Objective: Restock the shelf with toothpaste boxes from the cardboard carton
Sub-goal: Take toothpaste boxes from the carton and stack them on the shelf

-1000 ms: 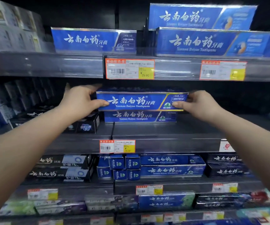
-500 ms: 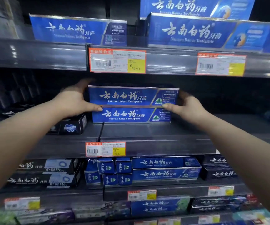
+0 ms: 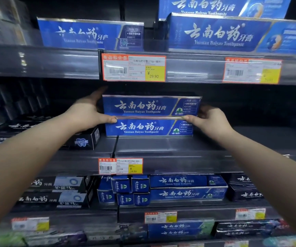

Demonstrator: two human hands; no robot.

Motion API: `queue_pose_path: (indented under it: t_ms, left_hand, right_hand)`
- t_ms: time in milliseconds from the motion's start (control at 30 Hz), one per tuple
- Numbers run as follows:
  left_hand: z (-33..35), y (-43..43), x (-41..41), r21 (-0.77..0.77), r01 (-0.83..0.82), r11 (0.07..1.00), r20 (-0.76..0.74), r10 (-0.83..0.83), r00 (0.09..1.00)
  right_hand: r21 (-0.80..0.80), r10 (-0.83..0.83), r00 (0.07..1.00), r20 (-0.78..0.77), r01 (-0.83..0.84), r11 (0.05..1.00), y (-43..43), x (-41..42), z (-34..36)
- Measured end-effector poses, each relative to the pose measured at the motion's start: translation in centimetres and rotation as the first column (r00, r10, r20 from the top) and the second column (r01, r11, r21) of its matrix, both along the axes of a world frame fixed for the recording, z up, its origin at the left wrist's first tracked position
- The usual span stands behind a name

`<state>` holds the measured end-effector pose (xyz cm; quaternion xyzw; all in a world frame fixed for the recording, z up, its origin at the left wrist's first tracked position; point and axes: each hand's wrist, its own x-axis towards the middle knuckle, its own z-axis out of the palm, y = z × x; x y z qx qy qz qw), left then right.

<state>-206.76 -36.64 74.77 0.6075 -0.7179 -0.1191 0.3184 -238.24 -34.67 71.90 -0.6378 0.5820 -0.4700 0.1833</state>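
Two blue toothpaste boxes are stacked on the dark middle shelf (image 3: pixel 161 152). The upper box (image 3: pixel 143 106) lies on the lower box (image 3: pixel 143 128). My left hand (image 3: pixel 88 115) grips the upper box's left end, fingers over the top and thumb under its front edge. My right hand (image 3: pixel 210 120) grips its right end the same way, thumb at the seam between the two boxes. The cardboard carton is out of view.
A black toothpaste box (image 3: pixel 85 139) lies left of the stack. More blue boxes (image 3: pixel 215 34) fill the shelf above, and blue and black boxes (image 3: pixel 188 188) the shelves below. Price tags (image 3: pixel 134 67) hang on the shelf rails. Bare shelf stretches right of the stack.
The upper box has come down and back onto the lower box and now sits squarely on it. Both hands stay on its ends. The view has moved closer.
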Motion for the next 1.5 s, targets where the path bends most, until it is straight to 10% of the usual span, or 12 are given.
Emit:
queue_pose_path:
  t_ms: [733, 933, 1100, 1500]
  left_hand:
    - [-0.1, 0.4, 0.1, 0.011, -0.013, 1.000, 0.024, 0.013, 1.000]
    - [0.6, 4.8, 0.9, -0.216, -0.150, 0.965, -0.030, 0.147, 0.989]
    - [-0.7, 9.3, 0.0, -0.380, 0.043, 0.924, -0.095, -0.086, 0.992]
    - [-8.3, 17.5, -12.8, 0.225, 0.516, 0.826, 0.172, -0.555, 0.814]
  right_hand:
    - [0.095, -0.023, 1.000, -0.021, 0.025, 0.995, 0.9, 0.0, 0.7]
    - [0.076, -0.069, 0.994, -0.081, 0.075, 0.994, 4.0, 0.5, 2.2]
    - [0.048, -0.150, 0.972, -0.183, 0.161, 0.986, 9.9, 1.0, 2.0]
    - [0.341, -0.381, 0.855, -0.351, 0.496, 0.799, 30.6, -5.0, -2.7]
